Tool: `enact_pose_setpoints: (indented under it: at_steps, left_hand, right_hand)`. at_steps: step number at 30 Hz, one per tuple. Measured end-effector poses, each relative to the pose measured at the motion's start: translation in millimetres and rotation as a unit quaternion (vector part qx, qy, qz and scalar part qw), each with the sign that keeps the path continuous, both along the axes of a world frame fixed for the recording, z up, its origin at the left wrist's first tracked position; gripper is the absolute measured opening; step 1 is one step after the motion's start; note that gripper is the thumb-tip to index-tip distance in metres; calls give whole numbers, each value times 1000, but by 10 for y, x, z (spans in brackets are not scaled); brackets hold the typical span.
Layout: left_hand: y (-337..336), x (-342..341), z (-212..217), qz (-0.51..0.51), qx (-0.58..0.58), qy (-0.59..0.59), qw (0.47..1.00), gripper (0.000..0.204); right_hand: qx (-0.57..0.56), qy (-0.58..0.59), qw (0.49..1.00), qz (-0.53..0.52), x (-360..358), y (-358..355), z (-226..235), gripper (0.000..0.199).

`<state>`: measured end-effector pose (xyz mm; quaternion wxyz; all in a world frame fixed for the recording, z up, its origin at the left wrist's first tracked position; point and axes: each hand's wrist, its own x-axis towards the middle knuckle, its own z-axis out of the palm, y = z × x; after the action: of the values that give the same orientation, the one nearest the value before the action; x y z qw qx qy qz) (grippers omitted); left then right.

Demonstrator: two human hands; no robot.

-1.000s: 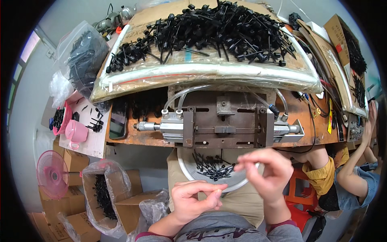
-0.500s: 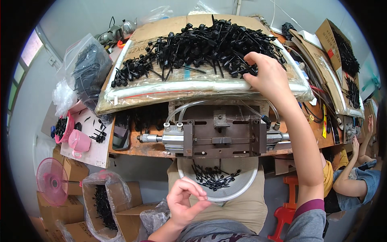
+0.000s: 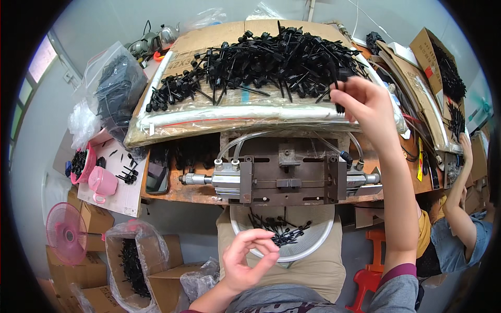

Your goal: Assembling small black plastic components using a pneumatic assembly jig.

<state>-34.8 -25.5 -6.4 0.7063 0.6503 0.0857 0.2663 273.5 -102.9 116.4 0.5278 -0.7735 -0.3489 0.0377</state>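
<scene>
A black cable tie with a thick head (image 3: pixel 338 99) is pinched between the thumb and fingers of my right hand (image 3: pixel 365 101). That hand is at the right front edge of a big heap of similar black cable ties (image 3: pixel 282 57). The heap lies on a cardboard-covered board (image 3: pixel 209 121) with a white padded front rim. My left hand (image 3: pixel 249 260) hovers above my lap, fingers curved and a little apart from the thumb, with nothing visible in it. Beside it, a pale basket (image 3: pixel 326 229) on my lap holds several black ties (image 3: pixel 284 229).
A metal fixture (image 3: pixel 289 182) with cylinders and clear air hoses sits between board and basket. Left are a pink cup (image 3: pixel 103 182), a bag of black parts (image 3: pixel 119 86), a pink fan (image 3: pixel 67 233) and a lined carton (image 3: pixel 156 271). A co-worker (image 3: pixel 462 229) works at right, near a red stool (image 3: pixel 369 276).
My right hand has drawn back slightly to the right from the heap, now with a cable tie in its fingers. My left hand has shifted a little right and its fingers have loosened.
</scene>
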Motion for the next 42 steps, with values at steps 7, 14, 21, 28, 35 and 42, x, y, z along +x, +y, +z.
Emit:
enact_pose_setpoints:
  at_steps: [7,14,21,28,35,42]
  left_hand:
    - [57,458,309,136,396,-74,905,49]
    - [-25,515,243,49,445,-85,890,32]
    - [6,474,190,64,461,-57,883,31]
    - [125,608,51,80,569,48,817,24]
    - [153,753,-19,78,612,76,783,22]
    - [195,791,22,58,603,86,791,22]
  right_hand:
    - [45,328,926,184,-1023,-317,-497,12]
    - [66,460,871,161,-1251,-568,-875,13]
    - [124,418,891,125,-1311,-624,-972,12]
    - [205,324,920,87,-1332,-830,-1036,31]
    - [354,354,853,150,-1426,-824,-1021,62]
    - [283,246,921,103,-1504,-800,-933,44]
